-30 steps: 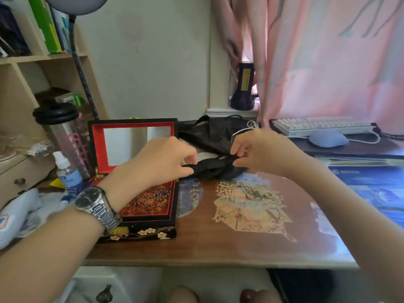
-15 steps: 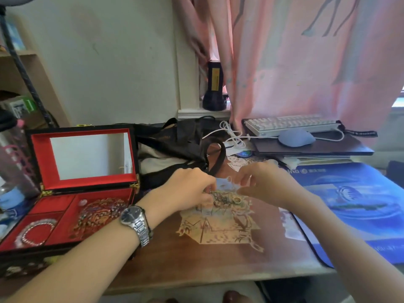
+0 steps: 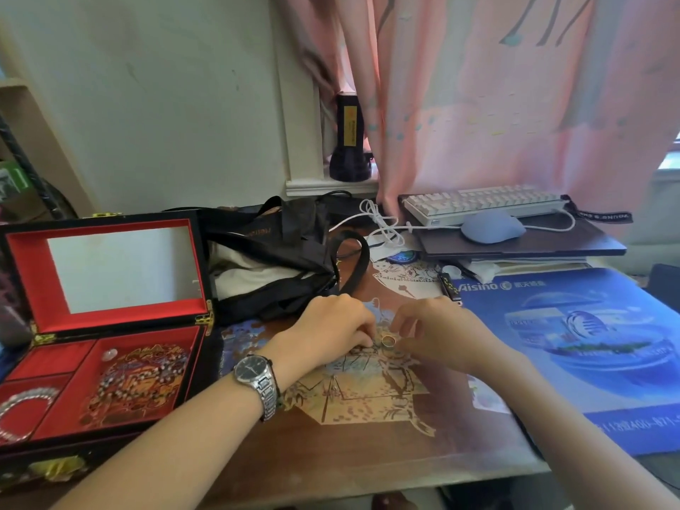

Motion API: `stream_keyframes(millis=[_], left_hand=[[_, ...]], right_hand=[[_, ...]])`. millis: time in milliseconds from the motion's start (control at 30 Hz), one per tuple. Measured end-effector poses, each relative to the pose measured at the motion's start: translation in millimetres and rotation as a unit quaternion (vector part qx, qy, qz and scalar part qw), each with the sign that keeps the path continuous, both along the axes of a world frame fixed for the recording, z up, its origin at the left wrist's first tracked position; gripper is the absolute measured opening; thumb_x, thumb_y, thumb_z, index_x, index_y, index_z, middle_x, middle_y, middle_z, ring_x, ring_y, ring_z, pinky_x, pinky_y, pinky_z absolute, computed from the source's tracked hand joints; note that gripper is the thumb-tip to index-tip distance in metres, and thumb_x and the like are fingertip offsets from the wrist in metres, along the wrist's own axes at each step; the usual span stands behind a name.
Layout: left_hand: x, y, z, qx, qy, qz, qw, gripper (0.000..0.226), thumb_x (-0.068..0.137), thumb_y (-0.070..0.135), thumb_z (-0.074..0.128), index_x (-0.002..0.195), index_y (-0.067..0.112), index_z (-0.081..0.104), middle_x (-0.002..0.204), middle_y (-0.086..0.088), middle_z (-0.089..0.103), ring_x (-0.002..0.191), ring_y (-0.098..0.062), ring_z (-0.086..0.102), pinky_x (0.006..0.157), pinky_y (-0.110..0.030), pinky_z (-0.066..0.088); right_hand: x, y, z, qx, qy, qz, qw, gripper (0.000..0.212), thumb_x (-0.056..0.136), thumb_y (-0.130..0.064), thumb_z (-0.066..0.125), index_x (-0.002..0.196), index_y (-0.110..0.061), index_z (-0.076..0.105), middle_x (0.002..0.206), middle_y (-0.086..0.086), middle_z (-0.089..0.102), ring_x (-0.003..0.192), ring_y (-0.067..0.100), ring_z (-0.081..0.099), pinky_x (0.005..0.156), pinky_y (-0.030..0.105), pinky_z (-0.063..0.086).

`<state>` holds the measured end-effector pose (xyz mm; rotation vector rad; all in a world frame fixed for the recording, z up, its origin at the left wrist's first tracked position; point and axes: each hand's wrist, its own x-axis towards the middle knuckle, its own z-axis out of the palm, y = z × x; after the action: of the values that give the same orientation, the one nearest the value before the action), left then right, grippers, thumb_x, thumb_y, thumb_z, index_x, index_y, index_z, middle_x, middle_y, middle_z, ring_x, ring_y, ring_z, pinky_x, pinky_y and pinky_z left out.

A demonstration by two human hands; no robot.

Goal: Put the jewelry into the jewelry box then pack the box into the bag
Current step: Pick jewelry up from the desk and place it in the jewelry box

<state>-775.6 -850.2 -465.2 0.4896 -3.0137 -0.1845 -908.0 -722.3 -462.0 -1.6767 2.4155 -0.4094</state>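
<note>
The open jewelry box (image 3: pixel 200 327) stands at the left of the desk, black outside, red inside, with a mirror in its lid. A beaded necklace (image 3: pixel 140 380) and a silver bracelet (image 3: pixel 27 397) lie in its compartments. Behind the hands lies a black bag (image 3: pixel 272 252) with a loose strap. A gold ring (image 3: pixel 388 340) stands on edge on the desk between my hands. My right hand (image 3: pixel 438 334) pinches it at the fingertips. My left hand (image 3: pixel 331 334), a watch on its wrist, has curled fingers with tips down on the desk just left of the ring; what they hold is hidden.
A blue mouse pad (image 3: pixel 574 347) covers the desk's right side. Behind it a keyboard (image 3: pixel 482 202) and a blue mouse (image 3: pixel 493 226) sit on a laptop (image 3: pixel 559 244). A white cable (image 3: pixel 379 222) and a dark flashlight (image 3: pixel 349 141) are at the back.
Both hands let go of the black bag's strap and came down onto the desk at the ring. The view swung right, so the box now sits further left.
</note>
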Motion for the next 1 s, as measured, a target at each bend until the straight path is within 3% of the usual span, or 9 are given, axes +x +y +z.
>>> stream_keyframes(millis=[200,333,533,633,800,1000], left_hand=[[2.6,-1.6,4.8,0.013,-0.006,0.003,1.000,0.005,0.084,0.032,0.065,0.083,0.028,0.066,0.091,0.009,0.069,0.089,-0.011,0.062,0.064,-0.027,0.039],[8.1,-4.0,15.0,0.018,0.011,0.015,1.000,0.008,0.085,0.035,0.062,0.086,0.028,0.066,0.089,0.011,0.069,0.087,-0.010,0.061,0.071,-0.031,0.047],[17.6,-5.1,43.3,0.020,0.056,0.019,0.998,0.007,0.088,0.035,0.060,0.090,0.031,0.065,0.086,0.013,0.070,0.082,-0.007,0.063,0.072,-0.033,0.053],[22.7,-3.9,57.2,0.010,0.072,0.017,0.997,0.006,0.088,0.036,0.060,0.090,0.033,0.065,0.085,0.014,0.069,0.082,-0.006,0.063,0.073,-0.033,0.052],[30.8,-3.5,76.6,-0.003,0.105,0.011,0.994,0.006,0.087,0.037,0.060,0.090,0.034,0.064,0.079,0.017,0.063,0.082,-0.005,0.062,0.074,-0.036,0.053],[41.1,-9.5,92.6,-0.010,0.155,0.012,0.988,0.005,0.087,0.036,0.060,0.089,0.034,0.064,0.069,0.020,0.057,0.074,-0.002,0.058,0.070,-0.034,0.053]], right_hand=[[1.2,2.0,-2.0,-0.005,-0.021,0.002,1.000,0.017,0.077,-0.035,0.071,0.093,-0.032,0.068,0.087,-0.014,0.067,0.082,0.010,0.061,0.069,0.031,0.052],[4.2,0.8,-1.3,-0.017,-0.036,0.012,0.999,0.020,0.076,-0.033,0.073,0.096,-0.031,0.068,0.090,-0.013,0.068,0.080,0.009,0.060,0.068,0.031,0.053],[11.9,-6.3,-0.1,-0.039,-0.064,0.032,0.997,0.049,0.077,-0.037,0.072,0.122,-0.026,0.056,0.115,-0.009,0.064,0.095,0.010,0.061,0.081,0.035,0.054],[18.0,-12.2,2.2,-0.054,-0.099,0.035,0.993,0.057,0.075,-0.038,0.074,0.126,-0.028,0.052,0.119,-0.009,0.061,0.100,0.011,0.060,0.083,0.035,0.054],[30.1,-21.6,8.5,-0.088,-0.165,0.049,0.981,0.040,0.077,-0.030,0.074,0.114,-0.024,0.060,0.107,-0.012,0.061,0.099,0.009,0.060,0.080,0.022,0.051],[39.3,-29.5,8.8,-0.106,-0.201,0.062,0.972,0.016,0.078,-0.027,0.075,0.092,-0.021,0.069,0.094,-0.005,0.071,0.085,0.006,0.066,0.074,0.020,0.053]])
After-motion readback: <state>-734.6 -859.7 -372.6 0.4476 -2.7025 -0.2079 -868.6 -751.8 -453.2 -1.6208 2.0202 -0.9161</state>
